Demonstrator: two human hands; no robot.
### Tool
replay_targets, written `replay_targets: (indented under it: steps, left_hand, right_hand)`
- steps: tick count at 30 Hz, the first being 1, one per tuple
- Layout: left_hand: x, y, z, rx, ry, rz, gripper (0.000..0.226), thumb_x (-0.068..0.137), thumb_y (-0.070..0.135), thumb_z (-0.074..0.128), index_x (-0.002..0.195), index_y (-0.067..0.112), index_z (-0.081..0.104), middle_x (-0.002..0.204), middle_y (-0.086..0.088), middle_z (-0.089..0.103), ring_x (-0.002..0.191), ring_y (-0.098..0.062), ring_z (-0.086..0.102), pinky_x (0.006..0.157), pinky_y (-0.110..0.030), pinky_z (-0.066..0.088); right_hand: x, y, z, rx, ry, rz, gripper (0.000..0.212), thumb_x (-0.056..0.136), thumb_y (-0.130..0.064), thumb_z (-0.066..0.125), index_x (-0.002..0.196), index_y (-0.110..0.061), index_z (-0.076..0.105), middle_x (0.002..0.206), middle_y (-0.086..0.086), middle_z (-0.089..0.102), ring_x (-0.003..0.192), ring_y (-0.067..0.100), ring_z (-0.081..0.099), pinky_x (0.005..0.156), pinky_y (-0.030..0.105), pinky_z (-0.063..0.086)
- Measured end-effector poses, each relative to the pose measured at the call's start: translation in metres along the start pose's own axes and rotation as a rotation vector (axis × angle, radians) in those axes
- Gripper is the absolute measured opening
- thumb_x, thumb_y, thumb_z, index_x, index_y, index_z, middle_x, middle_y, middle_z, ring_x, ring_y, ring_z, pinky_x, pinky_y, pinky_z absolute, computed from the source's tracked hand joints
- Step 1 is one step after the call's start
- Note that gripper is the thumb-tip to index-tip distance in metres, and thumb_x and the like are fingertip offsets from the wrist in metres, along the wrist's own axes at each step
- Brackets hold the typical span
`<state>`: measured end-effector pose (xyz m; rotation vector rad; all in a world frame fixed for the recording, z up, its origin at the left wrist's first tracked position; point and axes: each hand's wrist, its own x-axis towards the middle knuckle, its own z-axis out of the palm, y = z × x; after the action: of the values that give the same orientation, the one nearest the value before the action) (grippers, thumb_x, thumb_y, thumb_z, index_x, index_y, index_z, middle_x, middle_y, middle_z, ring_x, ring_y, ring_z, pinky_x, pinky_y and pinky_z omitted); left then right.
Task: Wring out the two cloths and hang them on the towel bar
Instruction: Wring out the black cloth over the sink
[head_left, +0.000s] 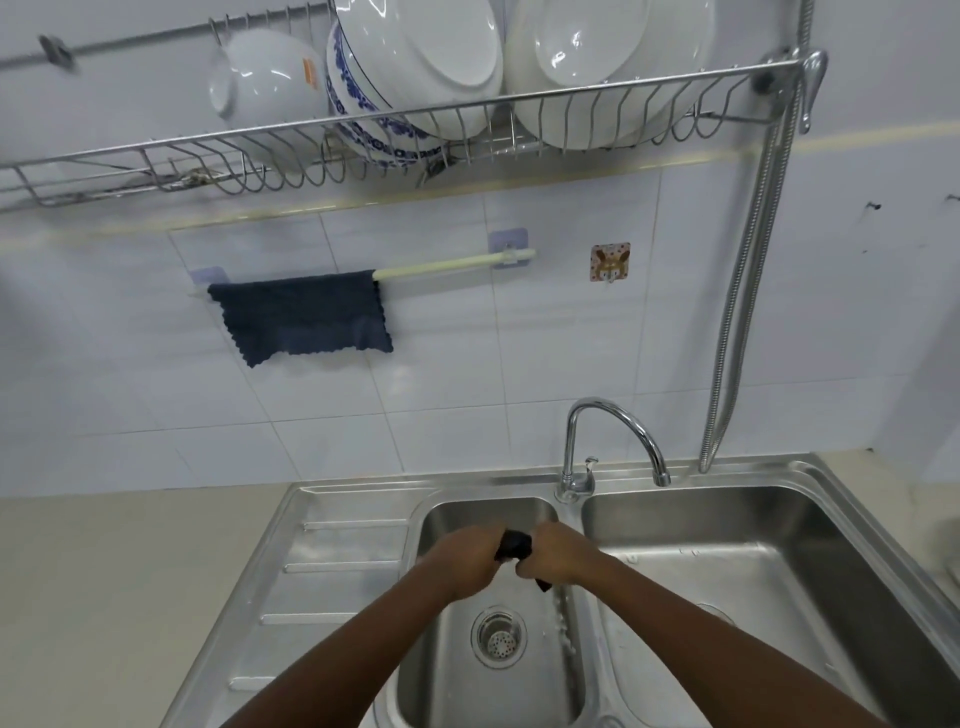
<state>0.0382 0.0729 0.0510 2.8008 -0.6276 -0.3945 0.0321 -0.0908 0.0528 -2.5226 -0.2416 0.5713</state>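
A bare counter (104, 597) runs left of the ribbed drainboard (332, 561). On the wall, a blue cloth (304, 314) hangs over the towel bar's (452, 262) left half; its right half is free. Over the small sink basin (467, 675), the left hand (462, 558) and right hand (556, 556) clench a dark cloth (514, 544) twisted between them, water dripping. The right-hand basin (769, 597) holds nothing. Overhead, the dish rack (415, 111) carries bowls (270, 83) and plates (597, 57).

Most of the dark cloth (514, 544) is hidden inside both fists; plates (415, 52) are cut off at the top edge.
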Motion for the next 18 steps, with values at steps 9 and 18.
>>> replay_targets:
  steps: [9, 18]
  left_hand:
    - [-0.011, -0.008, -0.032, -1.025, -0.511, -0.208, 0.023, 0.093, 0.015, 0.059, 0.114, 0.007, 0.056, 0.087, -0.007, 0.068, 0.069, -0.012, 0.069, 0.043, -0.013, 0.045]
    - [-0.007, 0.004, -0.043, -0.367, -0.389, -0.059, 0.014, 0.094, 0.027, 0.051, 0.093, 0.015, 0.059, 0.079, 0.0, 0.055, 0.065, -0.012, 0.049, 0.061, -0.025, 0.042]
  right_hand:
    - [-0.001, 0.009, 0.005, -0.489, 0.569, -0.327, 0.042, 0.056, -0.025, 0.079, 0.089, -0.02, 0.054, 0.096, 0.002, 0.058, 0.087, 0.022, 0.058, 0.066, 0.033, 0.048]
    - [-0.01, -0.006, 0.003, -0.41, 0.41, -0.152, 0.021, 0.086, -0.009, 0.051, 0.107, -0.009, 0.053, 0.108, 0.013, 0.063, 0.1, 0.029, 0.058, 0.073, 0.034, 0.045]
